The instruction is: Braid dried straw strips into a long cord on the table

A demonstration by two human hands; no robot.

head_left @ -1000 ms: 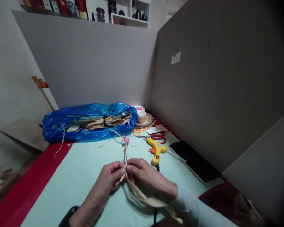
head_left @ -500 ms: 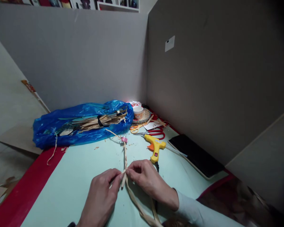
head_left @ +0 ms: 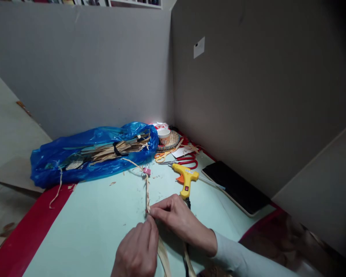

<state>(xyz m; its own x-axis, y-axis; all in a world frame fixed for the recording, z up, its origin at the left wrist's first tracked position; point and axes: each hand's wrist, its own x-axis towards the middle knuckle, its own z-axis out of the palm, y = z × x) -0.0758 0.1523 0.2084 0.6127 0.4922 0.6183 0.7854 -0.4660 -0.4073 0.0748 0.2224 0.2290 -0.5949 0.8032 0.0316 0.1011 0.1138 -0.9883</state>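
A thin braid of pale straw strips (head_left: 147, 192) lies along the mint-green table mat (head_left: 98, 215), with a pink binder clip (head_left: 146, 170) at its far end. My right hand (head_left: 177, 219) pinches the braid at its near end. My left hand (head_left: 138, 250) is closed on a loose strip just below that spot. Wider strip ends (head_left: 164, 257) trail toward me between my wrists.
A blue plastic bag (head_left: 89, 157) holds a tied bundle of straw strips (head_left: 115, 148) at the back. A yellow glue gun (head_left: 186, 180), red scissors (head_left: 187, 161), orange scissors (head_left: 160, 156), a paper cup (head_left: 164, 135) and a black tablet (head_left: 236, 186) lie to the right. Grey partition walls stand behind and right.
My left hand has drawn back toward me and turned over the strips. My right hand stays pinched on the braid. The view has tilted down and right.
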